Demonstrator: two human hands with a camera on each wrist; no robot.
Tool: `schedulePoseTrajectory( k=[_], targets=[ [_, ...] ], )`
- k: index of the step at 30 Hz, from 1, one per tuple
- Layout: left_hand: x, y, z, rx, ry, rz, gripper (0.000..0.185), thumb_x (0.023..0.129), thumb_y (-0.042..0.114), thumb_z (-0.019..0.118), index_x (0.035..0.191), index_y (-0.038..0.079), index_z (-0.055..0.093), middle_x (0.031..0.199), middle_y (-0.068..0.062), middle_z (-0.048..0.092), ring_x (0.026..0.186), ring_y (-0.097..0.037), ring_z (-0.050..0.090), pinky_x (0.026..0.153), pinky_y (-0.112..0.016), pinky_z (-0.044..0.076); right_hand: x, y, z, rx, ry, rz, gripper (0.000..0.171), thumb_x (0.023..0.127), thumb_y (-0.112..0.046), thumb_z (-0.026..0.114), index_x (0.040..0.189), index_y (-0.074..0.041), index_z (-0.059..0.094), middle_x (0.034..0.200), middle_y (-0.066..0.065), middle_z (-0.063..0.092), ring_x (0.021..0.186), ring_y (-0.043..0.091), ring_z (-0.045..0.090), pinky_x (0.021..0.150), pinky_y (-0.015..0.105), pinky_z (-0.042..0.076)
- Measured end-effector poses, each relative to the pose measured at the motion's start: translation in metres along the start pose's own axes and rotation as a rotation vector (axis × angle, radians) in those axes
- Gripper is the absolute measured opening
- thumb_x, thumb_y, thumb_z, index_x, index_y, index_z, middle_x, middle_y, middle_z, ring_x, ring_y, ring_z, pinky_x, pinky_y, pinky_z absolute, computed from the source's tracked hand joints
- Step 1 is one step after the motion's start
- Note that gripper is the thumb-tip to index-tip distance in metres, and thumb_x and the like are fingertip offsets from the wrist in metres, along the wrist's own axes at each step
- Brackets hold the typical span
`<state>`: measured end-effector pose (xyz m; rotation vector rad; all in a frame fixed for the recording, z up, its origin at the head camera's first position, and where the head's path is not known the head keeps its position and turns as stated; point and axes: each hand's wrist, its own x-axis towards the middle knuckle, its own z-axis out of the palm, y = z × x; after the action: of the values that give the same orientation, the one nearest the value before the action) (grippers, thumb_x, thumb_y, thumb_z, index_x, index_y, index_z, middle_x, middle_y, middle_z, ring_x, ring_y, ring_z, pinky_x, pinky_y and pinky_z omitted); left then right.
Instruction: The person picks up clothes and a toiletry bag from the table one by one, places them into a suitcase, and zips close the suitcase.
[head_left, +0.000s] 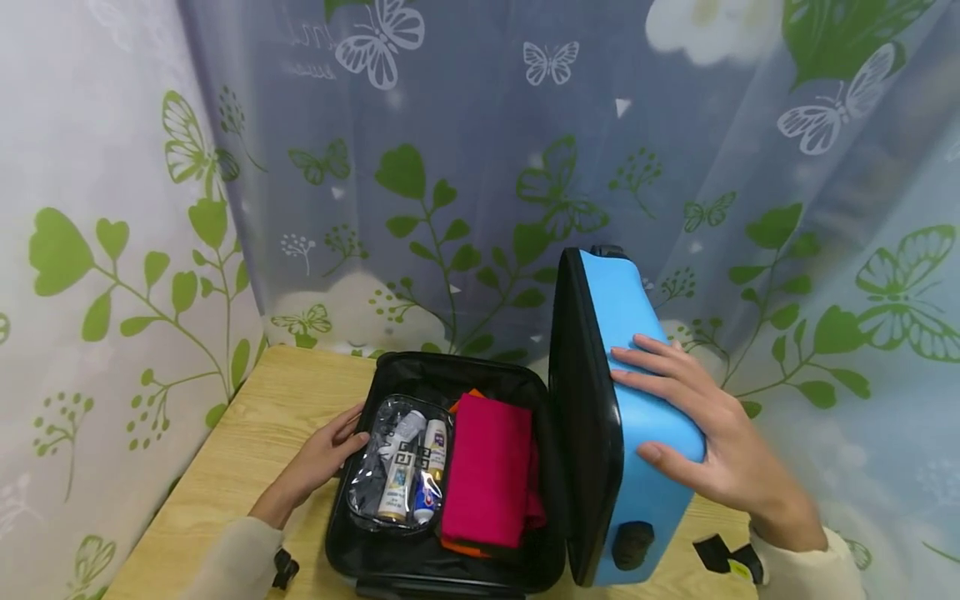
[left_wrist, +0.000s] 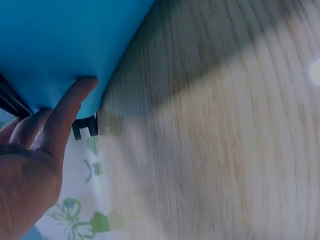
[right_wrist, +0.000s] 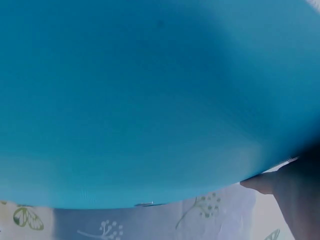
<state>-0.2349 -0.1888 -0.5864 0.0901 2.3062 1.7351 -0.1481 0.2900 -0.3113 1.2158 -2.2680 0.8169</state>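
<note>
Head view: right hand (head_left: 705,433) flat against blue lid (head_left: 637,467)

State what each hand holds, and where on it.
The right hand lies flat-fingered on the blue outer shell of the raised suitcase lid. The left hand touches the left rim of the suitcase base.

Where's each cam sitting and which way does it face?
Head: high, looking forward and down at the open suitcase; both hands and sleeves show.
Left wrist: low beside the blue shell, facing the table; left hand shows.
Right wrist: close against the lid; a bit of the right hand shows.
All share the blue shell.
</note>
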Motion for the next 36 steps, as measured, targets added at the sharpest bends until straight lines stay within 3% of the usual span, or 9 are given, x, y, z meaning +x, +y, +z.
schedulePoseTrajectory(
  k=[7, 17, 21, 28, 36],
  targets=[
    [0.001, 0.001, 0.011, -0.042, -0.004, 0.001, 0.072, 0.112, 0.033, 0.065, 0.173, 0.016, 0.031, 0.173, -0.024, 0.037, 0.141, -0.045, 0.061, 0.093, -0.049, 0.066, 0.017, -0.003, 0.008, -0.028, -0.054, -0.007, 0.057, 0.098, -0.037, 0.080, 0.148, -0.011, 0.067, 0.159, 0.010, 0.060, 0.159, 0.029, 0.043, 0.139, 0.048, 0.011],
    [0.000, -0.004, 0.012, -0.036, 0.000, -0.009, 0.075, 0.111, 0.042, 0.064, 0.174, 0.018, 0.030, 0.175, -0.022, 0.036, 0.147, -0.047, 0.056, 0.100, -0.053, 0.063, 0.031, -0.012, 0.021, -0.060, -0.168, 0.032, 0.061, 0.094, -0.033, 0.084, 0.151, -0.021, 0.066, 0.162, 0.003, 0.058, 0.160, 0.029, 0.040, 0.135, 0.067, 0.009],
    [0.000, -0.007, 0.012, -0.029, -0.004, -0.022, 0.077, 0.110, 0.047, 0.064, 0.174, 0.020, 0.030, 0.175, -0.022, 0.035, 0.149, -0.047, 0.054, 0.103, -0.055, 0.061, 0.041, -0.016, 0.030, -0.073, -0.237, 0.025, 0.063, 0.095, -0.039, 0.083, 0.153, -0.025, 0.064, 0.164, 0.000, 0.056, 0.161, 0.028, 0.039, 0.132, 0.074, 0.010],
    [-0.001, -0.009, 0.012, -0.041, -0.002, -0.023, 0.076, 0.110, 0.045, 0.065, 0.174, 0.020, 0.031, 0.175, -0.021, 0.037, 0.148, -0.046, 0.055, 0.101, -0.054, 0.063, 0.058, -0.021, 0.048, -0.142, -0.378, -0.047, 0.064, 0.099, -0.058, 0.072, 0.156, -0.033, 0.057, 0.166, -0.006, 0.052, 0.162, 0.027, 0.037, 0.132, 0.072, 0.016],
    [0.000, -0.009, 0.011, -0.053, -0.004, 0.002, 0.072, 0.111, 0.042, 0.063, 0.173, 0.022, 0.031, 0.175, -0.023, 0.036, 0.148, -0.047, 0.055, 0.104, -0.056, 0.061, 0.067, -0.023, 0.062, -0.184, -0.453, -0.072, 0.071, 0.099, -0.066, 0.067, 0.160, -0.033, 0.051, 0.168, -0.007, 0.049, 0.165, 0.025, 0.034, 0.136, 0.064, 0.014]
  ],
)
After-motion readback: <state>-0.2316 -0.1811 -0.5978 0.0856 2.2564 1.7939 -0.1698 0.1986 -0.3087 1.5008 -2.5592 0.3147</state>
